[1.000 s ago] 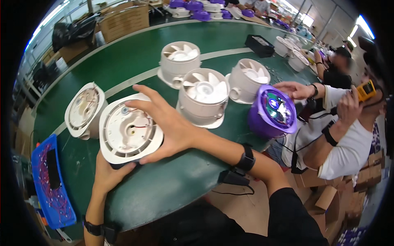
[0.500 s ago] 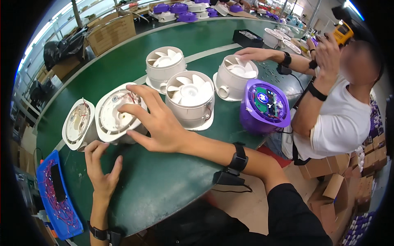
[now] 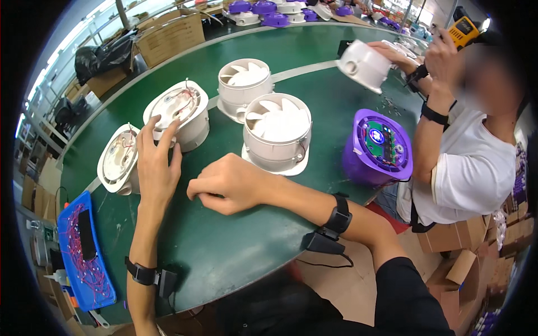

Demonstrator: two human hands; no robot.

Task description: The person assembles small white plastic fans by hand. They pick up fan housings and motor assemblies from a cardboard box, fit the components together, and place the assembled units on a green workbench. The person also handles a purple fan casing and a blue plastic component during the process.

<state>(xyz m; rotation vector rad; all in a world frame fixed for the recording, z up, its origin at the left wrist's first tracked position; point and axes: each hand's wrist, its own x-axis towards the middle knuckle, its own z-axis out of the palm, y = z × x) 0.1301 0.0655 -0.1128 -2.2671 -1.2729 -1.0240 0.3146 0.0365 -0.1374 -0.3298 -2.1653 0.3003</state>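
My left hand (image 3: 157,172) is open, its fingers reaching to the near rim of a round white housing (image 3: 188,126) with thin wires on its top. A similar white housing (image 3: 119,159) sits just left of that hand. Curled closed over the green table, my right hand (image 3: 230,185) shows nothing in its fingers. Beyond it stand two white fan housings with upturned blades, a nearer one (image 3: 276,140) and a farther one (image 3: 244,89).
At left lies a blue tray (image 3: 105,288) of red wires. A purple housing (image 3: 367,162) with a lit circuit board stands at right. There a co-worker tilts a white housing (image 3: 364,64) and raises a yellow tool (image 3: 463,32). The green table's (image 3: 235,263) curved edge is near me.
The wired housing has moved farther away and turned. My right hand has left it and curled, while my left hand has reached up to it. The co-worker has lifted a fan housing.
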